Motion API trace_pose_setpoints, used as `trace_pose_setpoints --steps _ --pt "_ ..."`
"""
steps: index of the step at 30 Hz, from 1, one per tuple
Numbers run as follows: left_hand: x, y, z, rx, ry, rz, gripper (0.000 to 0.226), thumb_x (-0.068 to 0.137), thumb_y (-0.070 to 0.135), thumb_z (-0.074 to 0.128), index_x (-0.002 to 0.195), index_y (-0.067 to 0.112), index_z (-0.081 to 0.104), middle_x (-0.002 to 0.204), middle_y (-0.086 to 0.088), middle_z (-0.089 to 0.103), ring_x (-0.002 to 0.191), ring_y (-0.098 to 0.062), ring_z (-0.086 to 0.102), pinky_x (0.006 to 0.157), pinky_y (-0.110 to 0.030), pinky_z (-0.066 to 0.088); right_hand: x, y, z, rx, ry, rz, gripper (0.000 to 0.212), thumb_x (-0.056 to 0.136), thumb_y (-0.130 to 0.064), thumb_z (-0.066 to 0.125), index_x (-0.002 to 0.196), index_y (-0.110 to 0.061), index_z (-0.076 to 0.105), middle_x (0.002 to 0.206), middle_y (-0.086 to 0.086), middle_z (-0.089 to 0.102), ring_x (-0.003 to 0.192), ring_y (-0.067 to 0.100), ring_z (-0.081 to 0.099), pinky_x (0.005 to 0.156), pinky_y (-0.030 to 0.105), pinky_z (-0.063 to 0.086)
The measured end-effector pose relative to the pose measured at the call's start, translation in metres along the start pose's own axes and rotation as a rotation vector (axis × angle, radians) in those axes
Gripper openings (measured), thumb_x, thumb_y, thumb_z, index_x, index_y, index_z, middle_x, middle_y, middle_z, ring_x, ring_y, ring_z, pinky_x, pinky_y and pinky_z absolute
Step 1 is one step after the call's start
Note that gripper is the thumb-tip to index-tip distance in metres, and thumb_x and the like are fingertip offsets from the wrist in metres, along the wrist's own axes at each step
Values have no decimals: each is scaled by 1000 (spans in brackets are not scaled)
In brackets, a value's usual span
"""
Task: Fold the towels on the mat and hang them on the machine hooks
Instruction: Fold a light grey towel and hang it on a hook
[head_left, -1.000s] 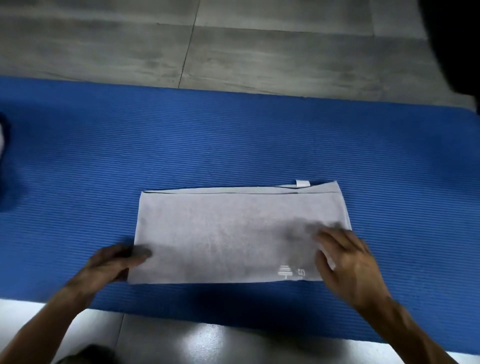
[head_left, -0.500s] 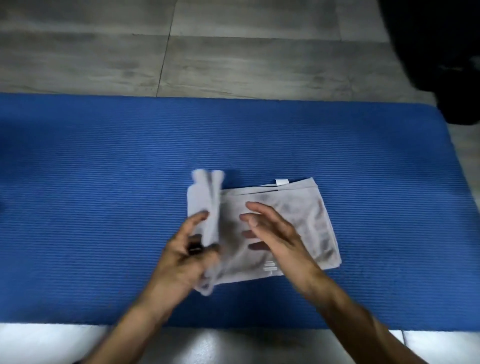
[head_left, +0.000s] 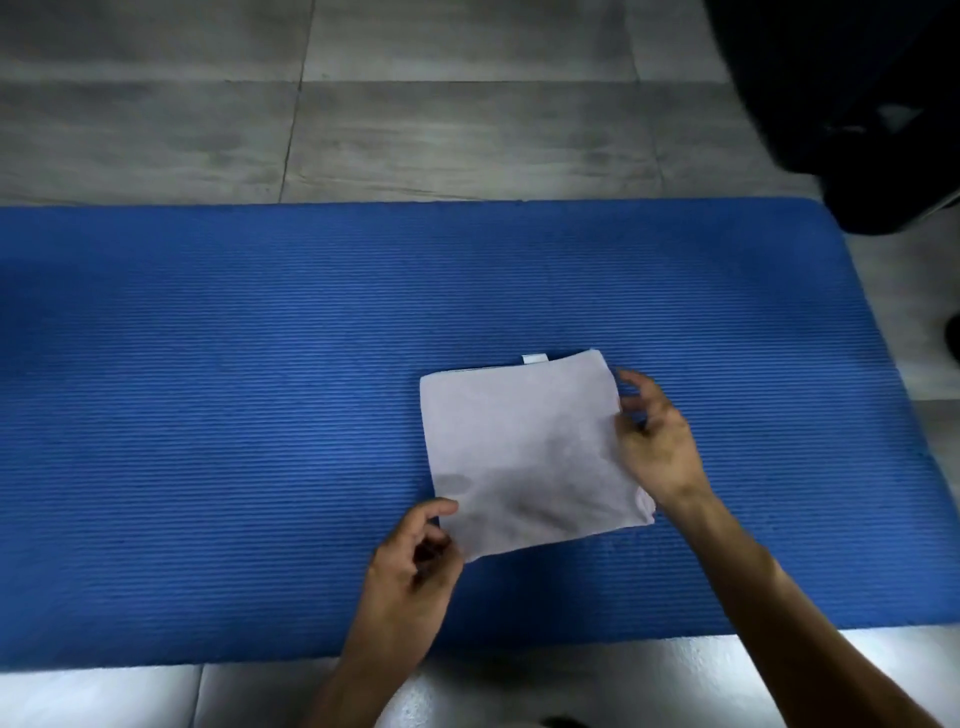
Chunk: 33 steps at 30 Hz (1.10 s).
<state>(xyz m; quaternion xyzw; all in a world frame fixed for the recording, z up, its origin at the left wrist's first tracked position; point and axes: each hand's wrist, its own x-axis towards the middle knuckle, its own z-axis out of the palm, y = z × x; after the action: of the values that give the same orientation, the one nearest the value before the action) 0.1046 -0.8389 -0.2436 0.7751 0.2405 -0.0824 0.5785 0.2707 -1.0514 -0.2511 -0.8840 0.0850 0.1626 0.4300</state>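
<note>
A pale grey towel (head_left: 524, 447), folded into a rough square with a small white tag at its far edge, lies on the blue ribbed mat (head_left: 208, 415), right of centre. My left hand (head_left: 410, 566) pinches the towel's near-left corner, thumb on top and fingers curled beneath. My right hand (head_left: 657, 447) grips the towel's right edge, its upper fingers spread loosely, and its wrist covers the near-right corner. No hooks are in view.
Grey floor tiles (head_left: 415, 130) lie beyond the mat and bright white tiles in front of it. A large dark object (head_left: 841, 104), blurred, fills the top right corner just past the mat's far right end.
The long towel strip has been folded in half: my left hand carried the left end over to the right. My right hand moved from the towel's middle to its right edge. The camera shifted left.
</note>
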Motion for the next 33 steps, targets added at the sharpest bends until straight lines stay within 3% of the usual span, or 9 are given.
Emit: trace_pose_setpoints --steps 5,9,13,16,20,23,25,28,33 --pt "16 -18 9 285 69 114 39 81 11 69 108 37 58 96 21 60 88 -2 61 79 -9 45 -15 21 18 -252 221 -245 48 87 -17 48 134 -12 49 129 9 55 107 31 55 93 45 47" --pt "26 -26 17 344 84 57 44 76 11 73 108 38 58 114 12 48 99 -7 55 88 -16 43 -44 29 41 -518 97 -541 45 89 -27 42 131 -16 55 136 5 54 120 25 50 97 40 40" --pt "32 -15 12 137 -3 -100 47 69 3 73 94 41 62 102 14 56 86 1 56 70 -4 39 -57 51 51 -797 64 -449 49 90 -38 46 133 -17 55 147 3 46 138 34 38 114 57 22" --pt "32 6 6 -132 -74 -221 44 69 -6 68 95 30 68 71 13 66 63 -5 57 57 -15 44 -69 43 51 -638 -130 -615 64 90 -47 51 146 -18 42 157 5 32 146 30 24 117 54 21" --pt "32 52 -1 -406 -116 -203 37 78 -12 62 99 18 67 74 4 69 64 -5 62 55 -15 45 -90 3 66 -480 -225 -777 72 81 -42 65 146 -23 40 153 -3 39 140 17 37 115 35 28" --pt "35 77 -18 -487 54 -211 21 88 7 63 99 24 68 81 2 70 61 -10 61 47 -18 38 -78 -35 55 -129 -64 -574 50 83 -10 58 129 -30 52 121 -14 64 103 2 62 90 15 45" --pt "40 93 -42 -506 218 -211 17 90 12 60 100 24 67 87 3 69 66 -14 62 49 -22 39 -67 -72 26 20 6 -446 35 92 -7 58 116 -32 55 100 -17 69 85 0 65 74 14 48" --pt "34 124 -83 -442 307 -202 18 92 7 56 102 20 64 96 0 66 74 -16 62 55 -22 44 -69 -139 -31 160 36 -306 23 92 -15 65 107 -29 56 94 -15 68 84 5 65 73 26 52" --pt "-10 233 -162 -327 319 -193 25 91 1 58 93 26 61 101 -3 61 77 -17 56 63 -29 46 -118 -290 -133 411 55 -250 14 90 -13 64 98 -25 60 80 -13 69 72 2 63 64 15 50"
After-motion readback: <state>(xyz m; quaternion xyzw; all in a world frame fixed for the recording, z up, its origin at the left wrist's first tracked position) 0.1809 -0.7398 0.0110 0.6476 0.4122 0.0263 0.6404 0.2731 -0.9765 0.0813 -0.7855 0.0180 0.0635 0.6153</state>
